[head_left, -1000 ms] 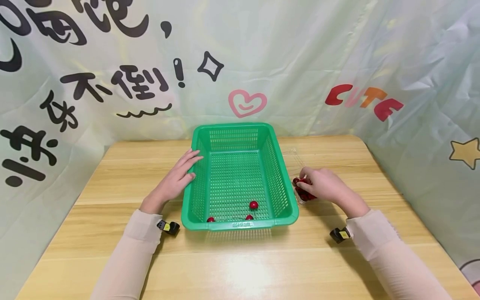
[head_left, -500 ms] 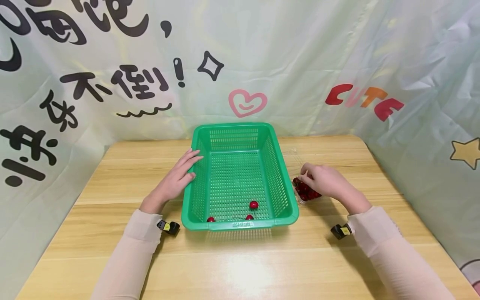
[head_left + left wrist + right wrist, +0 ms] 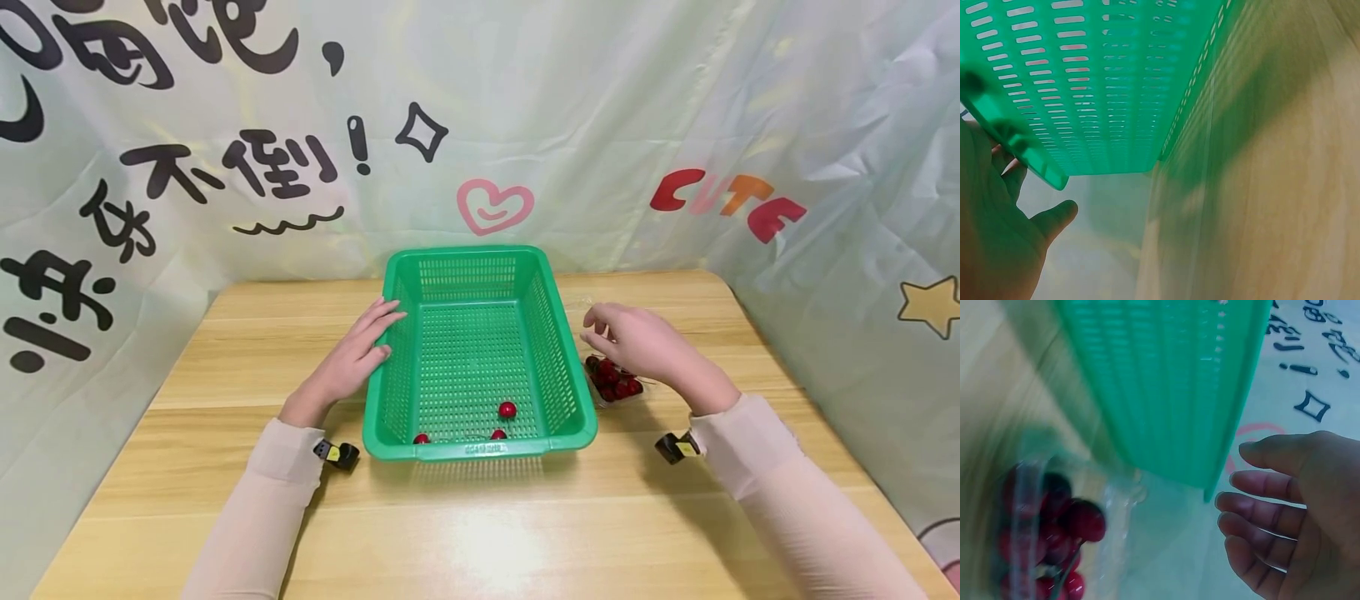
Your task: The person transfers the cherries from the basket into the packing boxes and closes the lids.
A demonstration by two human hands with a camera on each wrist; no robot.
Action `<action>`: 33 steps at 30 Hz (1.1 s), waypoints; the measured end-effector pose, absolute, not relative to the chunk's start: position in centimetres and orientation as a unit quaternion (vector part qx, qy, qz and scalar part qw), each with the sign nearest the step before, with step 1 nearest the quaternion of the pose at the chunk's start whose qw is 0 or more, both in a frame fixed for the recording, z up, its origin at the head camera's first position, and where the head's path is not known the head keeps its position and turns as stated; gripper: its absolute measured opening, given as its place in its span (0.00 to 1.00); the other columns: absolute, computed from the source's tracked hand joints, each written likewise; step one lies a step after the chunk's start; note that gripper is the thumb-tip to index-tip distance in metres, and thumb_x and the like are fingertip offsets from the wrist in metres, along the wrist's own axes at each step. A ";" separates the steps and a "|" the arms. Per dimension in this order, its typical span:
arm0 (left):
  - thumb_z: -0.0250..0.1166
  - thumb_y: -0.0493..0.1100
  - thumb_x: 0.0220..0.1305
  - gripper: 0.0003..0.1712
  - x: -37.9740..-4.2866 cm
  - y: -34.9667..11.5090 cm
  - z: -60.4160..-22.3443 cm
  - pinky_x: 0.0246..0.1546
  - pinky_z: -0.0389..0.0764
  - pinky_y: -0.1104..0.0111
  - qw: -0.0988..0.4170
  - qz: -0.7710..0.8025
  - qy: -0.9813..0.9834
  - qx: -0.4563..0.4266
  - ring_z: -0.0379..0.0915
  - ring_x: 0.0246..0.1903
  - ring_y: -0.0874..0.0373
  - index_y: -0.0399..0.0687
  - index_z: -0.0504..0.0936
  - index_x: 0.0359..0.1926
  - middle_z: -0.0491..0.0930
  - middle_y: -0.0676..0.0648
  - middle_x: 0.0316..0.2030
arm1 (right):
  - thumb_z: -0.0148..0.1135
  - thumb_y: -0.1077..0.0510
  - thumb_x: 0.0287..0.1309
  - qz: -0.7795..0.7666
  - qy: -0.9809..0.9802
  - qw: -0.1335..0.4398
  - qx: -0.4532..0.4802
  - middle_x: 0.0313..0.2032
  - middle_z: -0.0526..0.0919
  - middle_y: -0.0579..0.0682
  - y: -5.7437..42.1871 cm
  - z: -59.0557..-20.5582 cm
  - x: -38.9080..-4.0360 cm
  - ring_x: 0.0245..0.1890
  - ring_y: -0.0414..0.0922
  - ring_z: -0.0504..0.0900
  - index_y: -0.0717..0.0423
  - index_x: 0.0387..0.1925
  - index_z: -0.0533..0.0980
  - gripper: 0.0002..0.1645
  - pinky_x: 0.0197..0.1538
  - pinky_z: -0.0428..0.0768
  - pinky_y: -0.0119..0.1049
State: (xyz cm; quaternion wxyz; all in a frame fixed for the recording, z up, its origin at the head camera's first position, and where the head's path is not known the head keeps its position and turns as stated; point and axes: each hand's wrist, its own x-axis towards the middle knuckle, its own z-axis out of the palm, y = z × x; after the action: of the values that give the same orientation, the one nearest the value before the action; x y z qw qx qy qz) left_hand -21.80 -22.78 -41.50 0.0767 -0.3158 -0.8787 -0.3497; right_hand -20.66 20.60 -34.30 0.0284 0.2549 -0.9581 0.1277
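Note:
A green plastic basket (image 3: 472,358) stands in mid-table, with a loose cherry (image 3: 507,409) and two more cherries by its near wall. My left hand (image 3: 348,354) rests its extended fingers on the basket's left rim. In the left wrist view, its thumb (image 3: 1057,219) is held away from the rim. To the basket's right sits a clear plastic box (image 3: 1116,531) containing several dark red cherries (image 3: 1085,520) with stems. Just above that box hovers my right hand (image 3: 633,337), its fingers loosely bent. The right wrist view shows nothing between its thumb and fingers (image 3: 1263,509).
The wooden table (image 3: 480,533) extends toward me and to both sides. A printed cloth backdrop (image 3: 585,167) hangs behind and at the sides. The basket's tall right wall lies between the cherry box and the basket floor.
My right hand has lifted out of the cherry box and shifted back and slightly left, uncovering more cherries. The left hand, the basket and the cherries in it have stayed put.

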 end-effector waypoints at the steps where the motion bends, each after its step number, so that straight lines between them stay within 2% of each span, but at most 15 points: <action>1: 0.48 0.39 0.68 0.29 -21.8 -22.8 -41.5 0.70 0.44 0.43 0.076 -0.350 -0.879 -0.316 0.32 0.75 0.49 0.40 0.64 0.70 0.52 0.40 0.74 | 0.58 0.51 0.67 0.126 -0.957 0.030 0.259 0.37 0.81 0.49 20.3 -34.0 -20.6 0.33 0.46 0.80 0.55 0.45 0.77 0.13 0.38 0.78 0.47; 7: 0.48 0.39 0.69 0.29 -21.8 -22.8 -41.6 0.70 0.44 0.44 0.078 -0.348 -0.879 -0.318 0.33 0.75 0.47 0.41 0.64 0.71 0.52 0.40 0.74 | 0.58 0.51 0.67 0.122 -0.949 0.035 0.289 0.43 0.81 0.52 18.5 -32.4 -20.2 0.40 0.49 0.80 0.56 0.49 0.77 0.15 0.43 0.79 0.48; 12: 0.48 0.39 0.69 0.29 -21.7 -22.8 -41.5 0.70 0.44 0.43 0.075 -0.347 -0.880 -0.316 0.32 0.75 0.50 0.41 0.64 0.71 0.52 0.40 0.74 | 0.61 0.52 0.65 0.119 -0.937 0.032 0.328 0.46 0.81 0.53 17.2 -31.2 -20.0 0.45 0.50 0.80 0.57 0.50 0.76 0.17 0.47 0.79 0.49; 26: 0.48 0.39 0.69 0.29 -21.9 -22.9 -41.5 0.70 0.44 0.45 0.076 -0.346 -0.880 -0.317 0.32 0.75 0.48 0.42 0.64 0.71 0.52 0.42 0.74 | 0.63 0.49 0.64 0.081 -0.905 0.051 0.414 0.43 0.78 0.47 13.5 -29.2 -19.6 0.38 0.45 0.79 0.54 0.49 0.77 0.17 0.43 0.80 0.42; 33: 0.48 0.38 0.69 0.29 -21.9 -22.9 -41.6 0.70 0.44 0.45 0.078 -0.347 -0.879 -0.318 0.32 0.75 0.50 0.41 0.64 0.70 0.52 0.41 0.74 | 0.64 0.51 0.63 0.074 -0.884 0.067 0.456 0.42 0.79 0.47 11.7 -28.9 -19.5 0.39 0.46 0.78 0.53 0.47 0.77 0.15 0.43 0.79 0.42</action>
State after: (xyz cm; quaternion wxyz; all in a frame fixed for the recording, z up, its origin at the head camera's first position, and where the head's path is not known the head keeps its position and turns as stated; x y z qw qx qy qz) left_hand -21.88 -22.93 -41.64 0.0780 -0.3182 -0.8789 -0.3466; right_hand -19.51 11.71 -28.88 0.0668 0.4560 -0.8843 0.0745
